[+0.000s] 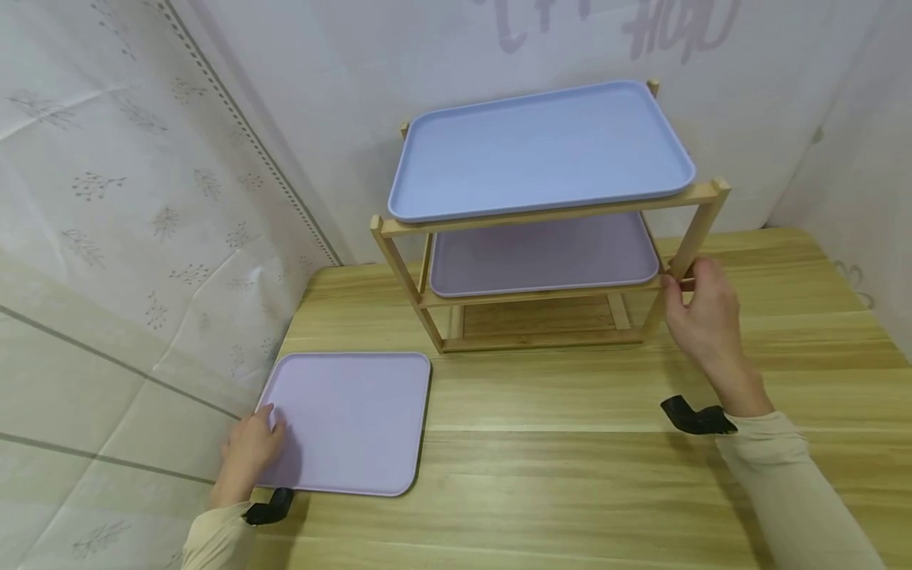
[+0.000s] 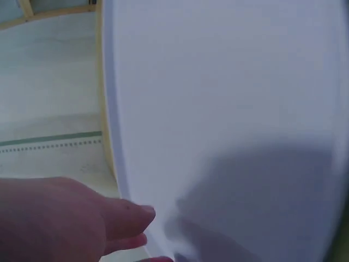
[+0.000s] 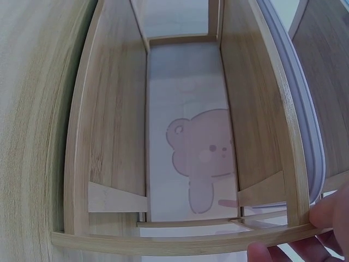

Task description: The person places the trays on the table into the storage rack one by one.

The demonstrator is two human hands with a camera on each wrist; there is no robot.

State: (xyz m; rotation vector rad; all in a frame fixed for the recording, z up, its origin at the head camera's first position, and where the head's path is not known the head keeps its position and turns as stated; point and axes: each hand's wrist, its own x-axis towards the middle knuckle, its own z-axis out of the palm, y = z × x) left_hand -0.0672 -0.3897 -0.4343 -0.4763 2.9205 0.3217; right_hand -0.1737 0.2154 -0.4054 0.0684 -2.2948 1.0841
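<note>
In the head view, a lilac tray (image 1: 349,419) lies flat on the table at the left. My left hand (image 1: 248,450) is at its left edge, with fingers reaching over the rim; its shadow falls across the tray (image 2: 229,98) in the left wrist view. A tiered wooden rack (image 1: 549,342) stands further back. My right hand (image 1: 707,317) grips its right front post at middle-shelf height, thumb on the near side, as the right wrist view also shows. A blue tray (image 1: 541,150) sits tilted on the top tier, and another purple tray (image 1: 545,253) on the middle one.
The rack's bottom tier is a bare wooden shelf (image 1: 537,315). Patterned cloth (image 1: 157,214) hangs along the left side, and a pale printed backdrop (image 1: 342,95) rises behind the rack. The wooden table (image 1: 541,467) extends in front and to the right.
</note>
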